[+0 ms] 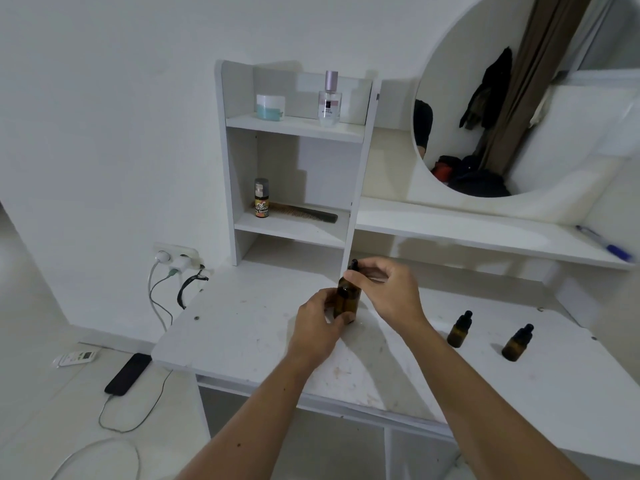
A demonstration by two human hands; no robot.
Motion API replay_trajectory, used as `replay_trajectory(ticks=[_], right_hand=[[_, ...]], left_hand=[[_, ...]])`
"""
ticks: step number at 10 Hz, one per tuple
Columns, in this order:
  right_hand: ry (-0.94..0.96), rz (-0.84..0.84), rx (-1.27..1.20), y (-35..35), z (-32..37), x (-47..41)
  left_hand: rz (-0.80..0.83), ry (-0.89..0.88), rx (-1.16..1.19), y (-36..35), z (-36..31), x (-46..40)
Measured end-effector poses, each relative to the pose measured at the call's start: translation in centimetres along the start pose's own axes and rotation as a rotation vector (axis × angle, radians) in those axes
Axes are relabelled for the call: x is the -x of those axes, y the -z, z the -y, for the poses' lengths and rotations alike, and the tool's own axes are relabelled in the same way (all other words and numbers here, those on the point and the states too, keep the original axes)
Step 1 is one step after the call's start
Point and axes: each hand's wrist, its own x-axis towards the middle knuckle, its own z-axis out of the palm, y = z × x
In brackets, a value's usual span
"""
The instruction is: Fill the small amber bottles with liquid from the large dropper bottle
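Note:
The large amber dropper bottle (347,299) stands upright on the white desk (263,341), near its middle. My left hand (320,322) grips the bottle's body from the left. My right hand (384,289) pinches its black dropper cap (354,265) from the right. Two small amber bottles with black dropper caps stand upright to the right: one (460,330) nearer the middle, the other (517,342) further right. Both small bottles are apart from my hands.
A white shelf unit (360,168) rises just behind the large bottle, holding a jar, a perfume bottle, a spray bottle and a comb. A round mirror (540,98) hangs at the right above a ledge with a blue pen (604,243). A phone (129,374) lies charging on the floor at left.

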Motion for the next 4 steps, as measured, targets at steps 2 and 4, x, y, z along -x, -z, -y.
replay_trajectory(ticks=[2, 4], right_hand=[[0.064, -0.051, 0.079, 0.9, -0.7, 2.5], [0.132, -0.017, 0.283, -0.2, -2.7, 6.9]], left_hand=[[0.0, 0.032, -0.076, 0.0, 0.3, 0.4], [0.041, 0.003, -0.337, 0.7, -0.3, 2.3]])
